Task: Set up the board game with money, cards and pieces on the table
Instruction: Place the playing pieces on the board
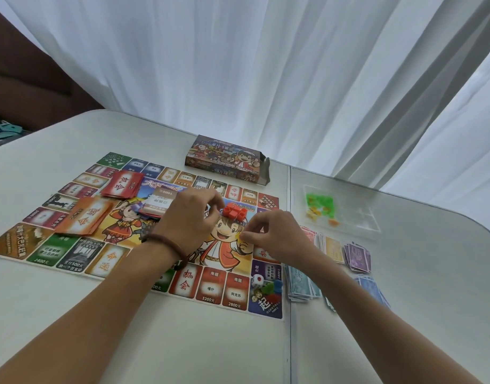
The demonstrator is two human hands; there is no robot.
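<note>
Red blocks (pixel 234 213) beside curled left hand (pixel 192 217); right hand (pixel 271 234) pinched together, possibly empty.

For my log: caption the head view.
Left hand at the red pieces on the board, right hand beside; money stacks to the right.

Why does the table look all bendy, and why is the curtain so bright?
Head view: the wide-angle lens bows the edges of the table; daylight through the white curtain washes out its folds; the clear tray shows a pale sheen; small print on the board looks soft.
</note>
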